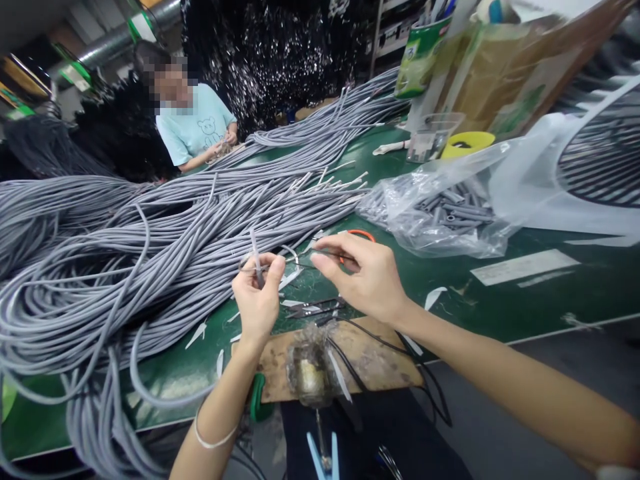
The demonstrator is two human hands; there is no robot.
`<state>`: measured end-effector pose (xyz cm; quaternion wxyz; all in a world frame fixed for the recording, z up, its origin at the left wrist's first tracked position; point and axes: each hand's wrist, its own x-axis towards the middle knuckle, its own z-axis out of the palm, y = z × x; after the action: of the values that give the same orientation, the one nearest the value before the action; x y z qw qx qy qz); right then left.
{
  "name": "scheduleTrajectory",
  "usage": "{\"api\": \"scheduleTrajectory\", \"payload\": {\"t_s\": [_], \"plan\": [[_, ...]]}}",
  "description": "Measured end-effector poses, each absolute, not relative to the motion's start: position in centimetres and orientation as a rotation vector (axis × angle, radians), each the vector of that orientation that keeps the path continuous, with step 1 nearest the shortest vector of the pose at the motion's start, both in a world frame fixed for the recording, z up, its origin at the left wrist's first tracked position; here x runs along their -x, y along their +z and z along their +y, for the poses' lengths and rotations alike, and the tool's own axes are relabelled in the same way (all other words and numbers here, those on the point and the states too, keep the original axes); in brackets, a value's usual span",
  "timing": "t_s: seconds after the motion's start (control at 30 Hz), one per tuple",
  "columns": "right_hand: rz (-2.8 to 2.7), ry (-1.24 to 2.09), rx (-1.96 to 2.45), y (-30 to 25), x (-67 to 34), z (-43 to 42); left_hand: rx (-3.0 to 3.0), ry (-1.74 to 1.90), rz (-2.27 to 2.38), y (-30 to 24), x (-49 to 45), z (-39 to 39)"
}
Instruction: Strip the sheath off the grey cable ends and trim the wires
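Note:
My left hand [257,293] is closed in a pinch around a short grey tube piece [256,257] and a thin dark wire [300,257]. My right hand [367,273] pinches the same thin wire a little to the right, above the green table [525,300]. Both hands hover just over a small wooden block [370,367] clamped at the table's near edge, with black wires lying across it. A large heap of long grey cables [125,253] spreads to the left, close to my left hand.
A clear plastic bag of short grey tube pieces [450,213] lies right of my hands. White slivers of stripped material [435,297] litter the table. Another person in a light blue shirt [195,127] works at the far side. A yellow bowl [467,142] and cardboard box [515,67] stand behind.

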<state>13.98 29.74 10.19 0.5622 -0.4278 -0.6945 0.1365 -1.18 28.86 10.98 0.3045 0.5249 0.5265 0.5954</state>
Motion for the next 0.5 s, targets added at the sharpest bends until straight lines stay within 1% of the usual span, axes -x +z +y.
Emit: {"api": "scheduleTrajectory", "payload": {"t_s": [0.1,0.17,0.5], "plan": [[-1.737,0.097,0.980,9.84,-14.00,29.65,-1.446,1.629,1.440,11.23,1.08,28.73],[-1.786,0.027,0.980,9.65,-13.95,29.58,-1.469,1.646,1.446,11.40,0.98,28.67],[-1.826,-0.003,0.981,9.63,-13.89,29.51,-1.532,1.562,1.410,11.60,0.47,28.24]]}}
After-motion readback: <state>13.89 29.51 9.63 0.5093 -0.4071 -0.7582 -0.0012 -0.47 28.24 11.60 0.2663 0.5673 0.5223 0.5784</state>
